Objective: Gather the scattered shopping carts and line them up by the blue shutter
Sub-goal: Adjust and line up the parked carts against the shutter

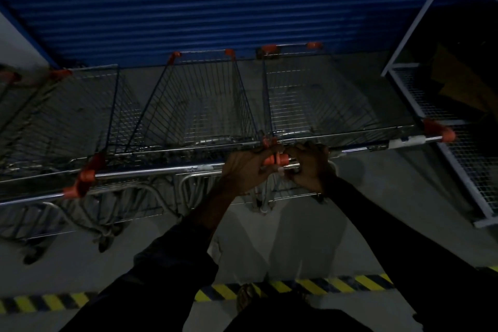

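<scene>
Three shopping carts stand side by side on the grey floor, their noses toward the blue shutter and close in front of it. They are the left cart, the middle cart and the right cart. The light is weak and the wire baskets look dark.

The left hand holds the right end of the middle cart's handle. Its grip is curled around the bar just beside the orange end cap. The right hand is very near it, almost touching. Its grip is curled around the left end of the right cart's handle. Both sleeves are dark.

On the right, a white metal frame with mesh shelves stands near the right cart — I cannot tell if they touch. A yellow-and-black hazard stripe runs across the floor, close to the person's feet.
</scene>
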`<state>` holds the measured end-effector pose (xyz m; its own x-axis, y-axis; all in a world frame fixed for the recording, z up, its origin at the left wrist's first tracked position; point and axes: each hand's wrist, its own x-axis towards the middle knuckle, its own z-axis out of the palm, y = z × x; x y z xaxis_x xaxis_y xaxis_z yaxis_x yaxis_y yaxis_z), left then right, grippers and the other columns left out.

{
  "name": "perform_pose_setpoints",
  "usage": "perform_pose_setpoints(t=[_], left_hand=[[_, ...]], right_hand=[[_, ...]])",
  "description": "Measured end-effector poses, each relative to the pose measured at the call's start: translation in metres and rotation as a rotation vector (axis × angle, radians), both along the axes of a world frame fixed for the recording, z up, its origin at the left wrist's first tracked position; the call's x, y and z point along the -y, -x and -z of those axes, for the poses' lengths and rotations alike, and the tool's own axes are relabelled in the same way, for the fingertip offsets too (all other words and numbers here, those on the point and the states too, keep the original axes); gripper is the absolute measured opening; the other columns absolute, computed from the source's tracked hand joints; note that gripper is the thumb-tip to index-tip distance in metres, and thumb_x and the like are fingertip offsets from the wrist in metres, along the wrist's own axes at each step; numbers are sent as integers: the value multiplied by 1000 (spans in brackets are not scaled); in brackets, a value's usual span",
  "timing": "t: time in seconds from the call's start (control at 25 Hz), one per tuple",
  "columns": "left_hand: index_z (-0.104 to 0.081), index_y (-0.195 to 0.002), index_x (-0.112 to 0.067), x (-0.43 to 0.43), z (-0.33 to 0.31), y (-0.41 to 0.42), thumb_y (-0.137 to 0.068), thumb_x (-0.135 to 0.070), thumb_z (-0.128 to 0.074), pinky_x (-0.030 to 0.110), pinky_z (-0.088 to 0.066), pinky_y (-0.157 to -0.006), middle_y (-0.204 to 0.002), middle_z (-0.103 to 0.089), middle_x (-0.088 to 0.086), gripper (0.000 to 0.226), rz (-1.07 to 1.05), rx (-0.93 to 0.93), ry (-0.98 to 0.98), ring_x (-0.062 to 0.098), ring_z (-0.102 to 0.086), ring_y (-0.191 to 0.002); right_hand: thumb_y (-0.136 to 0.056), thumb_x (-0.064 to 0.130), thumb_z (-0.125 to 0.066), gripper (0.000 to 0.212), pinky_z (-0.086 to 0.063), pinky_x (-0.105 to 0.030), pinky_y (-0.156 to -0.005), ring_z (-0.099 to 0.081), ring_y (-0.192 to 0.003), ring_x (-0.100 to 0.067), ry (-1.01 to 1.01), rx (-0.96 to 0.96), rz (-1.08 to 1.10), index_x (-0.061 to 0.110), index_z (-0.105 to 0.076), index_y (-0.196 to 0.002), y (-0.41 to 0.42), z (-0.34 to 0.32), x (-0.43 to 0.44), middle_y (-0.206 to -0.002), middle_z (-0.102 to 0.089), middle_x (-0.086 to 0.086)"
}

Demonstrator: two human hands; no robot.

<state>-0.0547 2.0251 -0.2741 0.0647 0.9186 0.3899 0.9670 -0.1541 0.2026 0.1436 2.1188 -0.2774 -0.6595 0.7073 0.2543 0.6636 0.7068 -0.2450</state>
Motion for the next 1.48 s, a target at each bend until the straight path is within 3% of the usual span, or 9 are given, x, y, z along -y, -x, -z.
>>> perform_pose_setpoints(t=[0.32, 0.44, 0.6, 0.72, 0.8, 0.96, 1.12, 1.32, 1.48], left_hand=[[-53, -146, -35, 0, -7, -9, -91, -69, -39, 34, -57, -76, -136, -66, 2, 66, -20, -2, 49, 28, -73, -99], [-50, -148, -35, 1, -8, -12, -93, -66, -47, 39, -58, -84, -140, -63, 3, 64, -34, 31, 95, 30, -71, -108], [-45, -153, -30, 2, -2, -10, -92, -68, -46, 43, -56, -90, -140, -62, 8, 72, -1, 31, 130, 32, -68, -113], [-31, -159, -24, 16, -1, -4, -91, -59, -56, 47, -47, -98, -140, -57, 9, 81, -41, 5, 128, 33, -58, -120], [-29, -159, -20, 38, 0, 1, -91, -48, -63, 47, -41, -100, -139, -54, 9, 81, -153, 15, 76, 33, -52, -123], [-35, -157, -26, 102, 4, 18, -93, -53, -55, 48, -38, -107, -147, -49, 6, 72, -320, -18, 36, 31, -45, -133], [-46, -151, -23, 164, 5, 39, -92, -44, -53, 48, -41, -102, -142, -55, 11, 63, -431, -37, -13, 33, -48, -126], [-49, -142, -21, 228, 2, 107, -85, -32, -73, 51, -46, -94, -135, -59, 12, 64, -507, -53, 19, 40, -57, -116], [-55, -140, -17, 286, -4, 186, -86, -30, -69, 50, -44, -95, -138, -57, 12, 58, -570, -71, 22, 40, -54, -120]], right_hand=[[-64, 63, -51, 54, -44, -43, -84, -66, -90, -31, -64, -33, -21, 29, -74, -99, -2, -4, 0, -92, -69, 5], [-59, 58, -58, 51, -47, -44, -84, -66, -92, -31, -29, -9, -24, 29, -72, -98, -4, 0, -3, -94, -70, 5], [-56, 49, -71, 62, -44, -49, -97, -63, -110, -31, 56, 64, -28, 32, -69, -115, -7, 0, -6, -115, -70, 4], [-57, 43, -75, 80, -36, -51, -105, -52, -124, -32, 87, 3, -62, 29, -58, -135, -8, -5, 4, -135, -59, -1], [-60, 40, -74, 88, -34, -51, -107, -46, -130, -29, 83, -86, -115, 28, -51, -144, -3, -9, 17, -143, -52, 1], [-71, 42, -61, 76, -31, -48, -110, -39, -139, -31, 18, -163, -200, 20, -53, -144, 16, -13, 47, -153, -45, -1], [-80, 41, -52, 68, -22, -52, -119, -41, -141, -31, -15, -95, -276, 17, -54, -144, 52, -15, 82, -147, -52, -4], [-75, 37, -55, 73, -29, -48, -111, -45, -137, -29, -25, 14, -267, 22, -51, -147, 112, -22, 135, -149, -52, -2], [-81, 44, -53, 76, -32, -50, -112, -42, -139, -31, 33, 84, -274, 20, -44, -152, 185, -25, 186, -155, -46, -6]])
